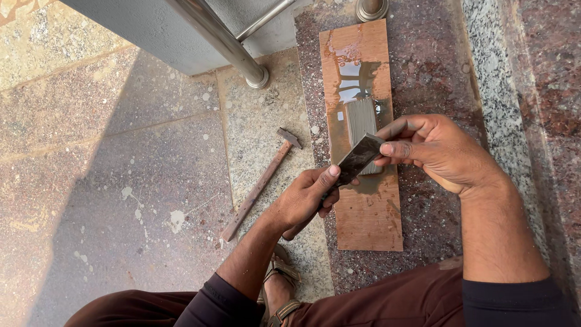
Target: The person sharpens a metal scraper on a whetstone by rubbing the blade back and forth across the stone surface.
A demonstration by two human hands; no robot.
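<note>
Two hands hold a flat metal blade over a wet board.

The left hand point(305, 200) is closed around the low end of the blade point(358, 158), with the thumb pressed on top. The right hand point(431, 148) pinches the top end of the blade between thumb and fingers, and the other fingers are curled in. The blade is dark and tilted, held up just above a grey stone point(361, 124). The stone lies on a long brown board point(369, 212), in a puddle of water. The board lies on a speckled red step point(436, 72). A hammer point(260, 184) with a long handle lies on the grey floor point(121, 157), near the left hand. A shiny metal rail point(224, 39) stands on the floor at the top. A sandal point(281, 287) shows at the bottom.
</note>
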